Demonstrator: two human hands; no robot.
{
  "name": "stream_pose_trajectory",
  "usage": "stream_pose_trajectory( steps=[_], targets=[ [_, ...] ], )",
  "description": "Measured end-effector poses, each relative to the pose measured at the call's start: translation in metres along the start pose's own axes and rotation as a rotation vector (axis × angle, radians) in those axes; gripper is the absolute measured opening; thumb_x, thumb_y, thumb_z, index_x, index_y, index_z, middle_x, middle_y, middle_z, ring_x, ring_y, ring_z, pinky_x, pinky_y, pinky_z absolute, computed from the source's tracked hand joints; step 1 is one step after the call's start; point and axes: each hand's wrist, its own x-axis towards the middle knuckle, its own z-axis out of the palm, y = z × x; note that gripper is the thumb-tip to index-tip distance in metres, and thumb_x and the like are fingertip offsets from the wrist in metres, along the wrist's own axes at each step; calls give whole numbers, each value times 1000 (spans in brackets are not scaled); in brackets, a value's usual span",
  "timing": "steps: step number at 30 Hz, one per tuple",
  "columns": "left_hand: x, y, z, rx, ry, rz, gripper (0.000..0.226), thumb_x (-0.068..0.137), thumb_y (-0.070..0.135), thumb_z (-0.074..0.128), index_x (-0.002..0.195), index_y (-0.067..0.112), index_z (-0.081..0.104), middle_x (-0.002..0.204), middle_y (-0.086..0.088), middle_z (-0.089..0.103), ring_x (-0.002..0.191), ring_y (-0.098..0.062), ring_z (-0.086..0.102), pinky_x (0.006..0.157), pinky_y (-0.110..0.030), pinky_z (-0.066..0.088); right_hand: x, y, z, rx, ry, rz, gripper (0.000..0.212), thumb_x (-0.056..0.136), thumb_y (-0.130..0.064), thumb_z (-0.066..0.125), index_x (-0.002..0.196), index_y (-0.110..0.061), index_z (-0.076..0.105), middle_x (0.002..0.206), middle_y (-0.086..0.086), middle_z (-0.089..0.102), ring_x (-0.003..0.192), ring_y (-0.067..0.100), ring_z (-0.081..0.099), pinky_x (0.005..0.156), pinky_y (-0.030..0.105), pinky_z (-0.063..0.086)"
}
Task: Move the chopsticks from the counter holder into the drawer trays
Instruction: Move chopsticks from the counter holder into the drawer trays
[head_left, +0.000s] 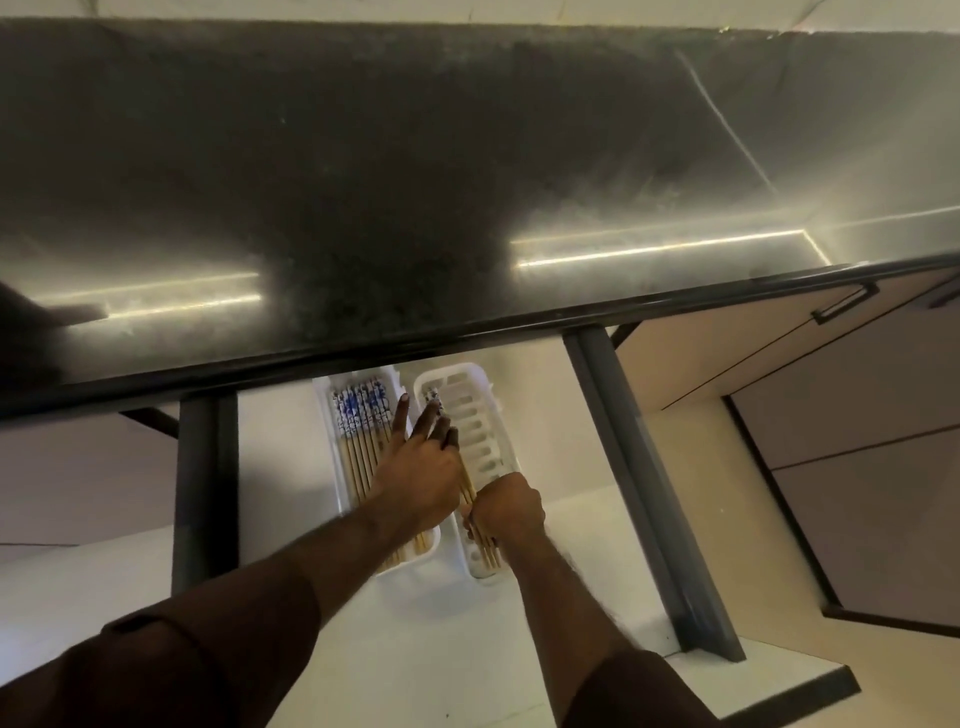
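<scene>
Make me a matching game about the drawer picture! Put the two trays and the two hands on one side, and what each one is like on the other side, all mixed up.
Things:
1. left tray
2. right tray
3. left hand
4. right hand

States:
A. fingers curled round a few chopsticks
B. full row of chopsticks with blue-patterned tops
C. fingers stretched out straight
D. mostly bare, slotted bottom showing

Pairs: 1-B, 2-D, 3-C, 4-A
</scene>
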Motion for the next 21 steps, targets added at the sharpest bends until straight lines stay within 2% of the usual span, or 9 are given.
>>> stream_pose_trajectory(
  steps=[2, 4, 11, 16, 19, 21],
  targets=[
    [2, 3, 2, 48, -15, 39, 61, 93, 47, 46, 145, 17, 36, 156, -7, 32, 149, -34, 1, 102, -57, -33, 0, 3, 6, -36, -9, -45, 29, 79, -24, 70, 104, -10, 62, 107, 6, 69, 97, 25, 67, 74, 26, 49],
    [3, 6, 2, 100, -51, 85, 59, 91, 48, 50, 141, 18, 43, 152, -8, 39, 148, -36, 4, 102, -59, -32, 0, 10, 12, -27, -3, -124, 23, 84, -21, 63, 103, -8, 63, 105, 9, 70, 95, 26, 67, 71, 25, 47],
    [10, 9, 3, 179, -149, 113, 58, 91, 54, 47, 138, 21, 46, 150, -5, 42, 148, -34, 11, 109, -64, -17, -7, 16, 14, 6, 98, -215, 25, 87, -27, 61, 100, -6, 65, 100, 11, 70, 91, 28, 66, 70, 27, 47],
    [12, 8, 0, 178, -161, 151, 51, 93, 46, 46, 136, 20, 48, 145, -5, 47, 146, -32, 19, 106, -64, -25, -13, 15, 12, -182, 158, -300, 29, 95, -27, 50, 113, -8, 62, 113, 9, 67, 105, 25, 63, 87, 30, 48],
    [15, 9, -3, 189, -186, 166, 46, 93, 45, 47, 133, 21, 52, 141, -3, 52, 144, -31, 23, 96, -59, -36, -16, 13, 14, -223, 167, -288, 28, 96, -29, 49, 117, -15, 62, 115, 5, 67, 105, 22, 64, 88, 31, 50],
    [16, 11, -2, 219, -211, 174, 43, 93, 46, 47, 128, 22, 56, 138, -2, 55, 144, -31, 24, 96, -60, -35, -18, 12, 15, -227, 164, -270, 25, 96, -29, 52, 116, -18, 63, 113, 2, 68, 102, 21, 65, 86, 33, 53]
  ],
)
